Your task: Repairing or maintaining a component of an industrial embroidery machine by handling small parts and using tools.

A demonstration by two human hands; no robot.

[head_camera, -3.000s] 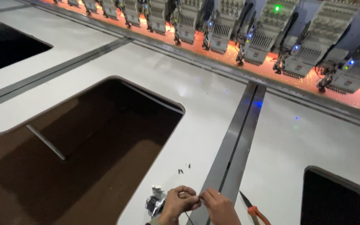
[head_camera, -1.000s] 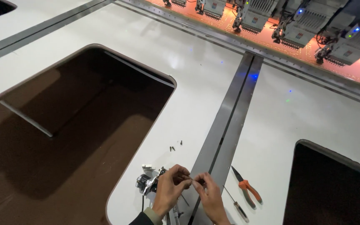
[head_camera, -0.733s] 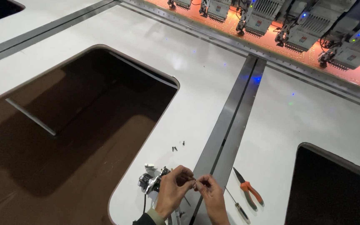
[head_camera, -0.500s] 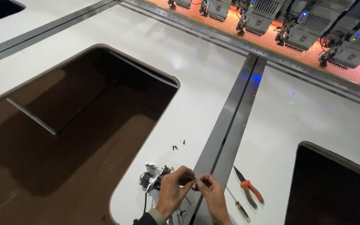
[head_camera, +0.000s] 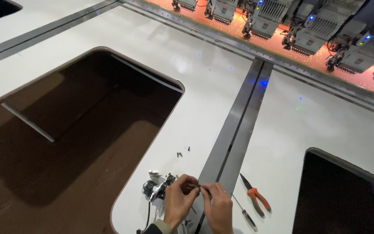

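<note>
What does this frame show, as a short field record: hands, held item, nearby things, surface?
left hand: pinches a tiny part, fingertips meeting the right hand's
right hand: pinches the same part
held part: too small to identify
beside left hand: small metal assembly
right of hands: orange-handled pliers, thin screwdriver
farther up: loose screws
surface: white table with dark cut-outs

Both hands, the left hand (head_camera: 179,203) and right hand (head_camera: 217,208), meet over the metal rail (head_camera: 234,138). Just left sits a small metal part (head_camera: 156,190); right lie pliers (head_camera: 255,198) and a screwdriver (head_camera: 244,213). Three screws (head_camera: 182,152) lie ahead. Beyond them the white table (head_camera: 204,86) is open, flanked by the big opening (head_camera: 66,130).
</note>
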